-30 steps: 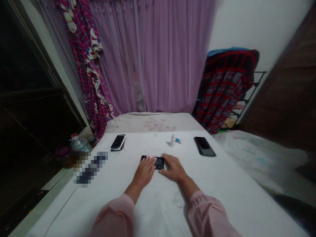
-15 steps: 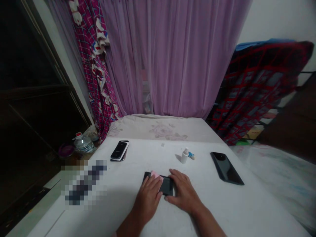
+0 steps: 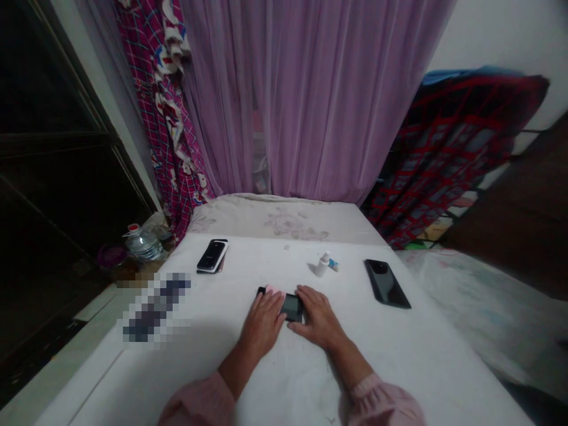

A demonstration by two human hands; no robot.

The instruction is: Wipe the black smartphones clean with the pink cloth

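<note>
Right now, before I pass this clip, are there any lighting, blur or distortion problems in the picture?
In the head view, the light is dim, the dark wooden frame at left sinks almost to black, a pixelated patch hides whatever lies there, wide-angle distortion leans the white tabletop's edges, and the left hand casts soft shade.

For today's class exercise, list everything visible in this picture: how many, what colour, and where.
Centre phone: 1, black, between the hands.
Pink piece: 1, pink, on centre phone's left end.
Left phone: 1, black, far left.
Right phone: 1, black, far right.
Small bottle: 1, white, mid-back.
Tube: 1, blue-white, beside small bottle.
Water bottle: 1, clear, past left edge.
Surface: 1, white, underneath.
Curtain: 1, purple, behind.
Left hand: 1, on centre phone.
Right hand: 1, at centre phone's right end.
</note>
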